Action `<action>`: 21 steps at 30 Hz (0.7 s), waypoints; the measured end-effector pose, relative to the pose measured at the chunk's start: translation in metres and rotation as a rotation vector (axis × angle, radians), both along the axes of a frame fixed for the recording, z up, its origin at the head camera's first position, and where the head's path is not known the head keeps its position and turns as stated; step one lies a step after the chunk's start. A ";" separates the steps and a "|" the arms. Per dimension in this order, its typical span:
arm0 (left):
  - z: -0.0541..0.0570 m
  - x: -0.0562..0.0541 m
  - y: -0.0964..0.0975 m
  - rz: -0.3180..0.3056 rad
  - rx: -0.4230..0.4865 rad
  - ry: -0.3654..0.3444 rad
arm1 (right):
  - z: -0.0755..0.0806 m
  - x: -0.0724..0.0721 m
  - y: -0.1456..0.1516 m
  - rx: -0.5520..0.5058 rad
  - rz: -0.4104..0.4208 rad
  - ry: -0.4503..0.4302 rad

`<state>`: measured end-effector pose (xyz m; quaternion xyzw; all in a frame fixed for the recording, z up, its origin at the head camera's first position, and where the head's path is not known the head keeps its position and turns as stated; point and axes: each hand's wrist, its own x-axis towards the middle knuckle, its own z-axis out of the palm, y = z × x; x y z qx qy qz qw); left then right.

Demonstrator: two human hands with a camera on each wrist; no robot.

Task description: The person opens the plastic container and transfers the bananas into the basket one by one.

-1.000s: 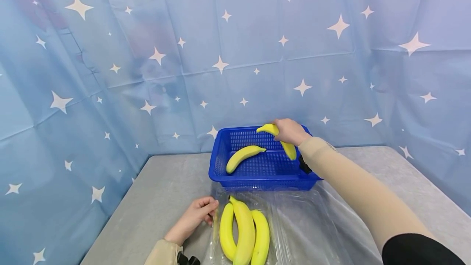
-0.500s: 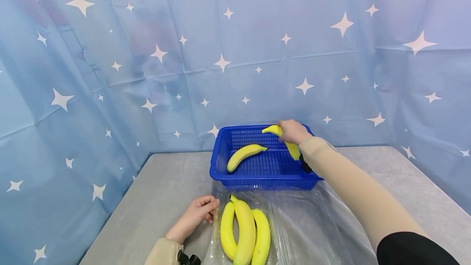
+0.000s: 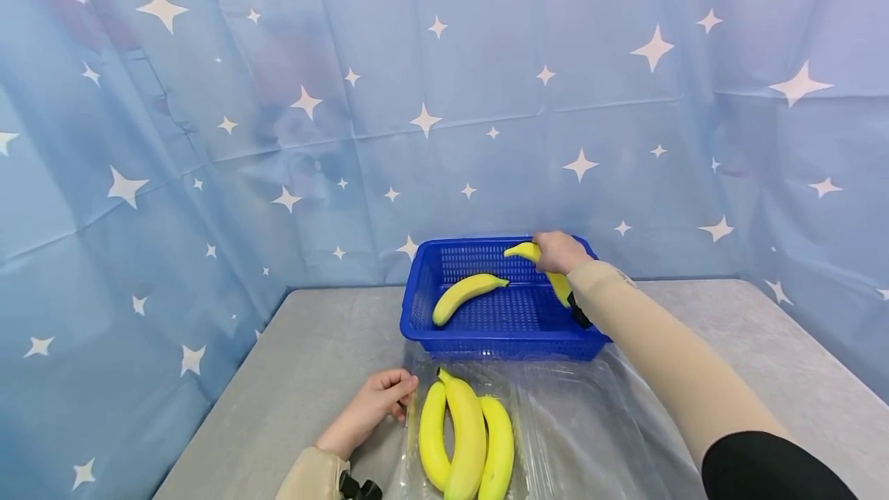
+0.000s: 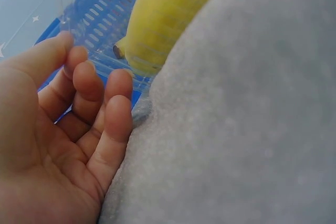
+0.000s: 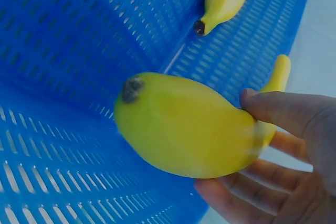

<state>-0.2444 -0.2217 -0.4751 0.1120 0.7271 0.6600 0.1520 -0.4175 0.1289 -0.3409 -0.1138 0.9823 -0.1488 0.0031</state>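
As the wearer saw it, twelve o'clock being the far side, the right hand (image 3: 561,253) reached into the one-o'clock corner of a blue basket (image 3: 514,336). It held a banana (image 5: 184,124), thumb on one side and fingers curled round the other. That banana slanted, its stem towards ten o'clock and its blunt end towards five; whether it touched the basket floor could not be told. At nine o'clock from it, a loose banana (image 3: 467,296) lay on the basket floor, stem pointing to two.

The left hand (image 3: 377,401) was at seven o'clock from the basket, pinching the edge of a clear plastic container (image 3: 533,438) between thumb and forefinger, the other fingers loosely bent. The container lay spread on the grey table (image 3: 333,338), just on the six-o'clock side of the basket. Three bananas sat in its nine-o'clock half: a left banana (image 3: 434,434), a middle banana (image 3: 467,438) whose stem pointed to eleven, and a right banana (image 3: 497,446).

Both arms wore beige sleeves (image 3: 660,353). At twelve o'clock, beyond the table, hung a blue curtain (image 3: 444,153) printed with pale stars.
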 end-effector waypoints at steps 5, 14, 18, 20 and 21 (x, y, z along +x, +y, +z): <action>-0.001 0.000 0.001 -0.001 -0.001 0.001 | -0.006 -0.005 0.003 0.009 -0.014 -0.023; 0.000 -0.001 0.000 0.007 -0.005 -0.009 | -0.017 -0.017 0.010 0.024 -0.038 -0.044; 0.001 -0.001 0.000 0.008 -0.012 -0.004 | -0.021 -0.022 0.013 0.034 -0.039 -0.049; 0.001 -0.001 0.001 0.009 -0.015 0.000 | -0.024 -0.024 0.015 0.037 -0.043 -0.052; 0.001 -0.001 0.001 0.009 -0.016 0.001 | -0.025 -0.024 0.015 0.040 -0.044 -0.050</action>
